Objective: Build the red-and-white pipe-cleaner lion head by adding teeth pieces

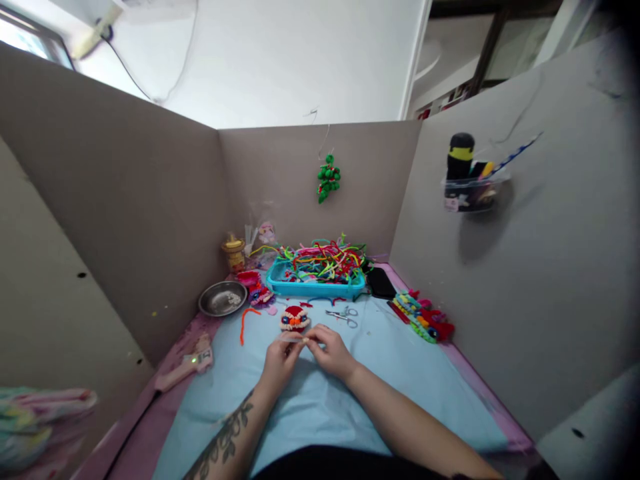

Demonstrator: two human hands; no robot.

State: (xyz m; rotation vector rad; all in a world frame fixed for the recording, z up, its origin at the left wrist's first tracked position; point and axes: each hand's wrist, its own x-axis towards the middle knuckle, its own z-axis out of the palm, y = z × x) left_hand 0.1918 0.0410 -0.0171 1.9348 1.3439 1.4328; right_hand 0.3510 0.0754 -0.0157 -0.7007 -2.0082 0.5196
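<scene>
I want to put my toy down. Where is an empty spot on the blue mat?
The blue mat is bare to the right of the right hand, below the colourful craft pieces. Another bare patch lies between the left hand and the pink glue gun. The back is crowded: tray, scissors, red figure, metal bowl.

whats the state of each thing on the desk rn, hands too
left hand, pinching one end of the pale strip
right hand, pinching its other end
pale strip, held between both hands
blue tray, full of pipe cleaners
metal bowl, upright
scissors, lying flat, untouched
glue gun, on its side, green light on
phone, screen dark
</scene>
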